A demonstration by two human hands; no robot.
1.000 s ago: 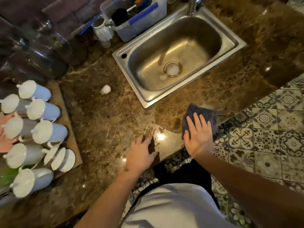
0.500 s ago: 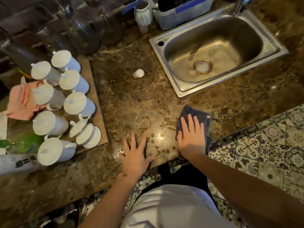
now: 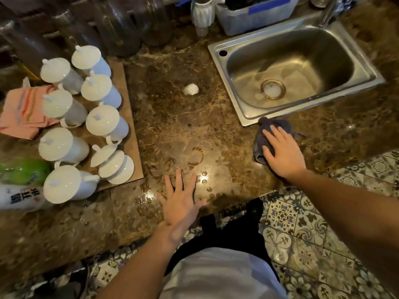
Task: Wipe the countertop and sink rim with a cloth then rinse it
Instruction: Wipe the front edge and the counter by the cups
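A dark blue cloth [image 3: 262, 137] lies on the brown marble countertop [image 3: 172, 126], just below the front left corner of the steel sink's rim [image 3: 228, 83]. My right hand [image 3: 282, 151] presses flat on the cloth, fingers spread toward the sink. My left hand [image 3: 180, 199] rests flat and open on the counter near its front edge, holding nothing. Water drops and ring marks [image 3: 204, 180] glisten between the two hands. The basin is wet, with a round drain [image 3: 272, 89] in its middle.
Several white lidded cups [image 3: 101, 124] lie on a brown board at the left, beside a pink cloth [image 3: 20, 115]. A small white lump [image 3: 191, 89] sits mid-counter. Dark glass jars [image 3: 121, 24], a white cup and a grey bin [image 3: 254, 16] line the back. Patterned floor tiles lie below.
My right hand has slid the cloth away from the front edge up to the sink's rim. My left hand has spread flat. The view has shifted left.
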